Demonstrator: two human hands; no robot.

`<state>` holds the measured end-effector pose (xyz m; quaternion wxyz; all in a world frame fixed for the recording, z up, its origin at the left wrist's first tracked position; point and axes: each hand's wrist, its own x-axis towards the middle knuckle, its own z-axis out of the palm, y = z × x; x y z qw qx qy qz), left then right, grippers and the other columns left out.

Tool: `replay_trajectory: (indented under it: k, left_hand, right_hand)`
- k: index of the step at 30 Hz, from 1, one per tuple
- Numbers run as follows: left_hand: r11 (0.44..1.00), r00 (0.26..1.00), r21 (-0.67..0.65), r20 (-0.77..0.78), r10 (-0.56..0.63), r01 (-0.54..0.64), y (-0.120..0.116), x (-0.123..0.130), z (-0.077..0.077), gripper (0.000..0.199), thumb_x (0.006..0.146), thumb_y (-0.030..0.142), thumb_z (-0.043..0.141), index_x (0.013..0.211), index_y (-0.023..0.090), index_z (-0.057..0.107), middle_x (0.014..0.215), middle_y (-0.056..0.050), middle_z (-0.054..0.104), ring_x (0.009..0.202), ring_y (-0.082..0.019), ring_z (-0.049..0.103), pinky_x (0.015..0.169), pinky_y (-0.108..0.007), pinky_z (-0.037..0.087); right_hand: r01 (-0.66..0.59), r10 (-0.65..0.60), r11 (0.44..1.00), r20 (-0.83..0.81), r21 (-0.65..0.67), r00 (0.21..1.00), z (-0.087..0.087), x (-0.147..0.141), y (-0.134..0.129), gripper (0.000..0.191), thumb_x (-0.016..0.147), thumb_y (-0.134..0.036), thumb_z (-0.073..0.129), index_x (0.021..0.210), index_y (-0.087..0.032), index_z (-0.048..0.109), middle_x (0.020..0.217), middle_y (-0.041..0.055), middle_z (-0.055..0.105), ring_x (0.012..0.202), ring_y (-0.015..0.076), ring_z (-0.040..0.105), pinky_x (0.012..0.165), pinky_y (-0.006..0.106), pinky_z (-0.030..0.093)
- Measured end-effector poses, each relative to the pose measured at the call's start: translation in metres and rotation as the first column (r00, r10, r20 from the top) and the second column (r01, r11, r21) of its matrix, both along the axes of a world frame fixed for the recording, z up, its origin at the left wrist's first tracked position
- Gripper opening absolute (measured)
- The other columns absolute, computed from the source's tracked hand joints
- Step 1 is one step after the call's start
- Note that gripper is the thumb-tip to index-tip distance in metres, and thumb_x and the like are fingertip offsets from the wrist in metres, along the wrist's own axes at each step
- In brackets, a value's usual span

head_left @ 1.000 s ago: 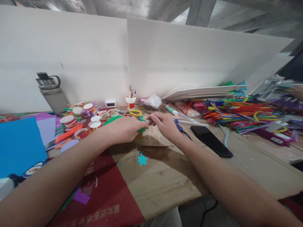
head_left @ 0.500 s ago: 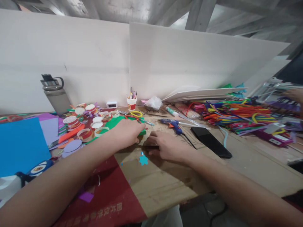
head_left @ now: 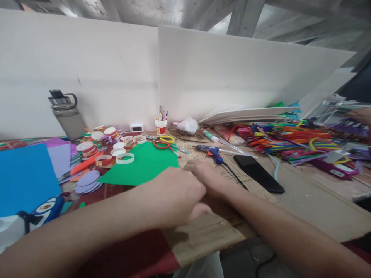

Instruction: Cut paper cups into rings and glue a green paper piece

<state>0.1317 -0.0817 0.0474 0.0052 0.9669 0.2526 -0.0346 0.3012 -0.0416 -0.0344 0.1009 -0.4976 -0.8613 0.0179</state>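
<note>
My left hand (head_left: 181,195) is over the cardboard near the table's front, its fingers curled under and its thumb pointing right. Anything inside it is hidden. My right hand (head_left: 201,172) rests just behind and to the right, low on the cardboard, with most of its fingers covered by the left hand. A green sheet (head_left: 147,162) lies behind my left wrist. Orange-handled scissors (head_left: 161,144) and yellow-handled scissors (head_left: 166,138) are at its back edge. A blue glue gun (head_left: 215,155) lies beyond my right hand.
A black phone (head_left: 257,173) lies right of the glue gun. Colourful pipe cleaners (head_left: 290,139) are heaped at the right. Paper rings, lilac discs (head_left: 88,178), a blue sheet (head_left: 26,177) and a grey bottle (head_left: 68,119) stand or lie left. Another person's hand (head_left: 361,115) shows far right.
My left hand has moved right and nearer, in front of my right hand, uncovering more of the green sheet. The teal star on the cardboard is out of sight. My right hand has shifted slightly.
</note>
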Motion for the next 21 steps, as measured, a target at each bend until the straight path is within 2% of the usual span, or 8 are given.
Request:
replay_trajectory:
  k: [3,5,7,11,15,17,18,21]
  left_hand:
    - [0.994,0.984,-0.107,-0.175,-0.016,-0.003,-0.002,0.006,-0.025,0.032,0.092,0.036,0.048,0.084,0.015,0.07,0.078,-0.012,0.069,0.07,-0.025,0.067,0.061,-0.033,0.049]
    - [0.997,0.977,0.03,-0.197,0.079,-0.074,0.006,0.007,-0.045,0.023,0.088,0.016,0.048,0.094,0.011,0.069,0.087,-0.015,0.07,0.076,-0.025,0.068,0.064,-0.033,0.051]
    - [0.95,0.956,0.202,-0.125,0.265,-0.237,0.016,0.008,-0.059,0.029,0.087,0.006,0.043,0.105,0.008,0.066,0.097,-0.019,0.068,0.081,-0.025,0.068,0.065,-0.033,0.052]
    - [0.829,0.912,0.392,0.072,0.405,-0.399,0.025,0.009,-0.066,0.032,0.091,0.007,0.038,0.112,0.009,0.061,0.105,-0.021,0.065,0.095,-0.028,0.065,0.073,-0.036,0.053]
    - [0.875,0.894,0.248,-0.065,0.443,-0.415,0.03,0.008,-0.066,0.029,0.089,0.004,0.042,0.104,0.007,0.066,0.087,-0.02,0.068,0.084,-0.028,0.069,0.071,-0.037,0.054]
    - [0.904,0.896,0.156,-0.144,0.419,-0.398,0.034,0.007,-0.066,0.028,0.086,0.001,0.044,0.097,0.007,0.069,0.085,-0.02,0.07,0.083,-0.028,0.07,0.07,-0.036,0.055]
    - [0.911,0.898,0.134,-0.161,0.409,-0.391,0.036,0.007,-0.066,0.027,0.085,0.0,0.045,0.094,0.008,0.07,0.087,-0.021,0.07,0.085,-0.028,0.071,0.071,-0.036,0.055]
    - [0.917,0.9,0.109,-0.177,0.398,-0.384,0.04,0.007,-0.063,0.027,0.083,-0.001,0.047,0.094,0.007,0.071,0.092,-0.022,0.071,0.088,-0.029,0.071,0.073,-0.036,0.056]
  right_hand:
    - [0.017,-0.015,1.0,-0.071,0.023,0.997,-0.001,0.001,0.001,0.026,0.094,-0.021,0.047,0.094,-0.016,0.072,0.096,0.0103,0.07,0.088,0.018,0.062,0.078,0.026,0.044]
    - [0.018,-0.015,0.999,-0.094,0.028,0.995,-0.002,0.002,0.002,0.025,0.094,-0.02,0.047,0.094,-0.016,0.072,0.096,0.0101,0.07,0.089,0.0176,0.062,0.079,0.026,0.043]
    - [0.017,-0.015,1.0,-0.102,0.023,0.995,-0.003,0.002,0.003,0.023,0.092,-0.017,0.049,0.094,-0.015,0.071,0.096,0.0098,0.07,0.09,0.0176,0.062,0.078,0.025,0.043]
    - [0.015,-0.013,1.0,-0.104,0.018,0.994,-0.007,0.0,0.004,0.022,0.09,-0.015,0.049,0.095,-0.014,0.071,0.097,0.0109,0.07,0.092,0.0186,0.063,0.079,0.026,0.043]
    - [-0.025,0.026,1.0,-0.178,0.005,0.984,-0.003,0.007,0.005,0.022,0.091,-0.02,0.049,0.09,-0.016,0.071,0.092,0.0076,0.071,0.086,0.0175,0.062,0.077,0.026,0.043]
    - [0.096,-0.087,0.995,-0.214,0.032,0.973,0.005,0.019,0.008,0.029,0.095,-0.026,0.044,0.085,-0.017,0.069,0.086,0.0069,0.07,0.08,0.0174,0.061,0.073,0.026,0.042]
    - [0.21,-0.191,0.976,-0.218,0.064,0.957,0.009,0.028,0.01,0.034,0.097,-0.03,0.041,0.084,-0.017,0.069,0.085,0.0076,0.069,0.079,0.0181,0.061,0.072,0.027,0.042]
    - [0.526,-0.511,0.835,-0.125,0.161,0.85,0.014,0.058,0.025,0.034,0.095,-0.036,0.045,0.088,-0.015,0.07,0.094,0.0139,0.069,0.092,0.0239,0.062,0.079,0.03,0.042]
